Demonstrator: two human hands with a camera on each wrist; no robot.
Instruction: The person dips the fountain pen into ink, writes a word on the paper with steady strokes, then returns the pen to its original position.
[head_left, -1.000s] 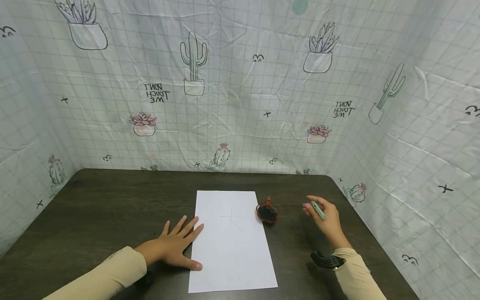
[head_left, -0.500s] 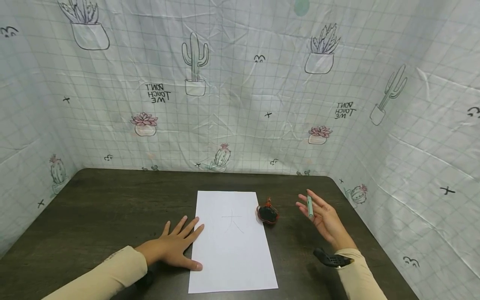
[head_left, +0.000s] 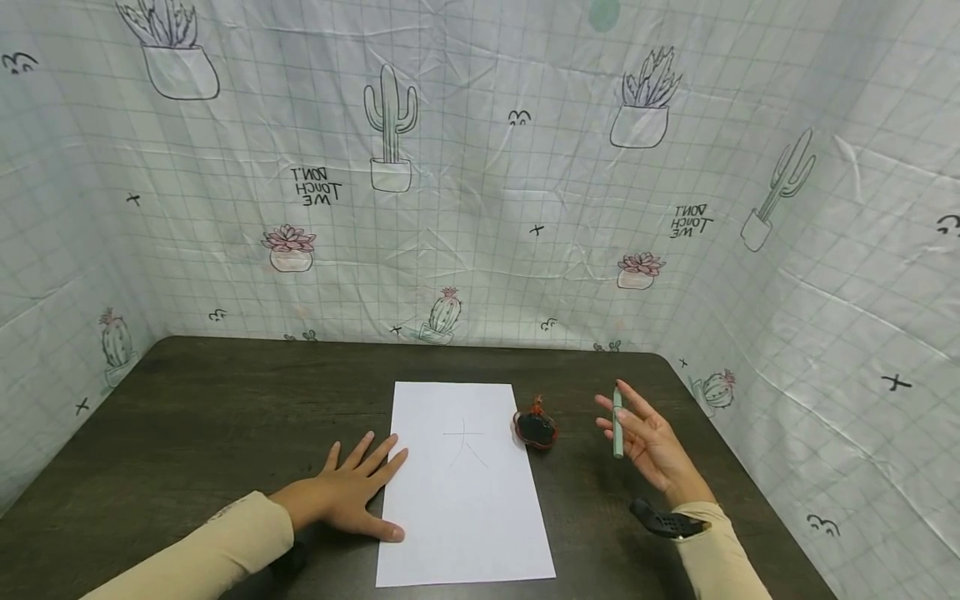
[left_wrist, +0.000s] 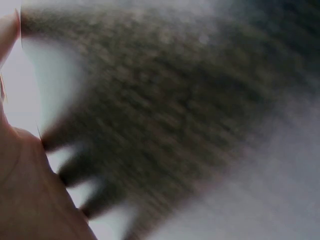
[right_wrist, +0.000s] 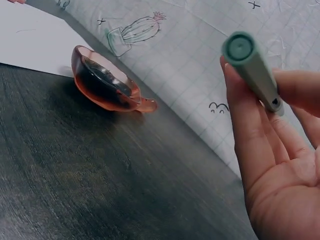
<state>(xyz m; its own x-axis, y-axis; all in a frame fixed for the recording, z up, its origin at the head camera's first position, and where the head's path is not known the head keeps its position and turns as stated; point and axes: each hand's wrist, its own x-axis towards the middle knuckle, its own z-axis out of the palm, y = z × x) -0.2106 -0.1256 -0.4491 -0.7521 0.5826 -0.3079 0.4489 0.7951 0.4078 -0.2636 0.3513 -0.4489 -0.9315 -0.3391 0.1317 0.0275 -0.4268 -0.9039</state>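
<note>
A sheet of white paper (head_left: 468, 517) lies on the dark table, with a thin-lined character drawn on its upper half. Across its left edge, my left hand (head_left: 352, 492) rests flat with fingers spread; the left wrist view shows only part of that hand (left_wrist: 35, 190), the rest blurred. To the right of the sheet, my right hand (head_left: 660, 446) pinches a pale green pen (head_left: 618, 429) between thumb and fingers, above the table. The right wrist view shows the round end of the pen (right_wrist: 241, 47) toward the camera.
A small translucent orange-red object (head_left: 536, 427) with a dark middle and a tab sits at the paper's right edge, between the sheet and my right hand. Behind the wooden table (head_left: 262, 400) hangs a white grid cloth (head_left: 480, 208) printed with cacti.
My right hand has rolled its palm upward and shifted slightly, and the pen has turned from slanting to nearly vertical in the head view. Left hand and paper stay put.
</note>
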